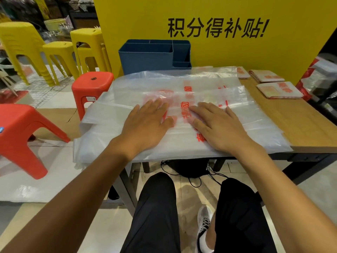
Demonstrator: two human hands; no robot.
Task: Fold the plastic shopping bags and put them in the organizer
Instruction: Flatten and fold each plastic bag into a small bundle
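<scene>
A large clear plastic shopping bag [246, 117] with red print lies flat across the wooden table [306, 128], on top of more spread bags. My left hand [145, 123] and my right hand [217, 125] both press flat on it near its middle, fingers straight and spread. The bag's left end hangs over the table edge. A blue organizer [145, 59] with several compartments stands at the back of the table against the yellow wall; I see nothing inside it. Three folded bags [279, 89] lie at the back right.
Red stools [93, 84] and yellow stools [87, 44] stand on the floor to the left. A yellow wall panel [218, 52] with black lettering backs the table. More plastic lies on a dark shelf at the far right [324, 77]. My legs are under the table's front edge.
</scene>
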